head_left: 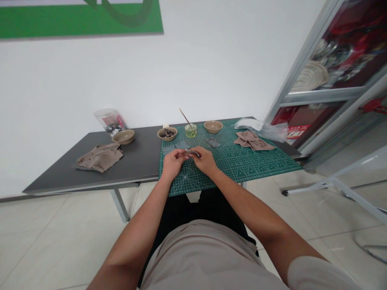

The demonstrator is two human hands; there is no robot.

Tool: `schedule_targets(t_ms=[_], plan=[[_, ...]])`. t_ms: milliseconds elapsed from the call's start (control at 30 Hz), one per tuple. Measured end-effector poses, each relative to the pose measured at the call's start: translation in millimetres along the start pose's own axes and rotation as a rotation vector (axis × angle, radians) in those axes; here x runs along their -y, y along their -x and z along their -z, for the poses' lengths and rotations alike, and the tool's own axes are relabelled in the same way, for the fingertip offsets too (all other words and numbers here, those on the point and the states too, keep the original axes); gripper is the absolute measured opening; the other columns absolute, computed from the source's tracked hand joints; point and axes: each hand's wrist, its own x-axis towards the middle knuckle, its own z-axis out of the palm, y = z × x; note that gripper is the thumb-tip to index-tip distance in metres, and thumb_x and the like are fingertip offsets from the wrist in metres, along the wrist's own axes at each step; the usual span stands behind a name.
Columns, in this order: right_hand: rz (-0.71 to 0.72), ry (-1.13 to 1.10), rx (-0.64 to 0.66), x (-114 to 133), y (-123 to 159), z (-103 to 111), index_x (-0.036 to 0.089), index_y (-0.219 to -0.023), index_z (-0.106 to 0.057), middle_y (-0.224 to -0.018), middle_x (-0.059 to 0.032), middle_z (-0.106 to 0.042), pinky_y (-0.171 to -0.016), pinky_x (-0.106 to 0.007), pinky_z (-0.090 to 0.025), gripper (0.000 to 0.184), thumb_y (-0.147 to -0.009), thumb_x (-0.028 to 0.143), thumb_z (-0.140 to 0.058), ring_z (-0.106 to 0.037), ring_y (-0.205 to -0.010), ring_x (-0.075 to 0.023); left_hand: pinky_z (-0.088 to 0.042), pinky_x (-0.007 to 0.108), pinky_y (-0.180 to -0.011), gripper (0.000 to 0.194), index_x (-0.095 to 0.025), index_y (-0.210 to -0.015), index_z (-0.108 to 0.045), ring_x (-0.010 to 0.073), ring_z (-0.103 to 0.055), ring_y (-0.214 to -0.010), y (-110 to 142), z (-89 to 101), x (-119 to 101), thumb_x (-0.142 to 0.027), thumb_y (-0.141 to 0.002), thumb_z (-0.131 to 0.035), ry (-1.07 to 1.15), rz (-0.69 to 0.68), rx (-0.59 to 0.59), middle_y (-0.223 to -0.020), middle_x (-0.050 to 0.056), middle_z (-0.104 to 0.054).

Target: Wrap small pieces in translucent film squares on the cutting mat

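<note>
Over the green cutting mat (242, 161), my left hand (174, 163) and my right hand (205, 160) meet with closed fingers. Both pinch a small, flat dark grey piece (192, 152) whose kind I cannot make out. Just beyond my left hand lie flat grey-green squares (182, 145). Another thin greyish piece (213, 142) rests beyond my right hand. Farther back, a clear cup (190, 131) with yellowish-green contents has a thin stick (184, 116) leaning in it. A tan bowl (167, 134) to its left holds dark bits.
On the right stand a tan bowl (213, 126), a crumpled brown cloth (254, 141) and a clear plastic bag (263, 127). Left on the dark table (142, 161) are another brown cloth (101, 158), a tan bowl (123, 137) and a clear container (110, 121). A white wall is behind.
</note>
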Motion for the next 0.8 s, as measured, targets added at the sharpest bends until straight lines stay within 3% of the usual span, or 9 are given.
schedule_targets(t_ms=[233, 500, 800], plan=[[-0.007, 0.011, 0.035, -0.4, -2.0, -0.1, 0.021, -0.091, -0.066, -0.085, -0.0026, -0.064, -0.074, -0.029, -0.044, 0.009, -0.09, 0.023, -0.057, -0.058, -0.08, -0.0169, -0.049, 0.028, -0.07, 0.02, -0.017, -0.083, -0.069, 0.0141, -0.061, -0.064, 1.9, -2.0, -6.5, -0.018, -0.063, -0.068, 0.003, 0.023, 0.012, -0.068, -0.002, -0.068], [0.003, 0.001, -0.015, 0.8, 0.0, 1.0, 0.021, -0.087, -0.063, -0.082, -0.0019, -0.061, -0.073, -0.03, -0.044, 0.009, -0.09, 0.026, -0.056, -0.057, -0.078, -0.0172, -0.049, 0.029, -0.07, 0.021, -0.017, -0.084, -0.068, 0.0144, -0.063, -0.065, 3.1, -2.9, -6.0, -0.018, -0.063, -0.07, 0.016, 0.022, 0.0, -0.069, -0.002, -0.068], [0.01, 0.005, -0.017, 0.1, -0.4, 0.8, 0.022, -0.093, -0.066, -0.088, -0.0042, -0.066, -0.078, -0.032, -0.047, 0.016, -0.093, 0.026, -0.051, -0.06, -0.084, -0.0185, -0.051, 0.029, -0.068, 0.019, -0.018, -0.082, -0.068, 0.0145, -0.063, -0.062, 3.3, -5.1, -11.1, -0.018, -0.062, -0.069, 0.074, 0.023, 0.001, -0.065, -0.002, -0.067]])
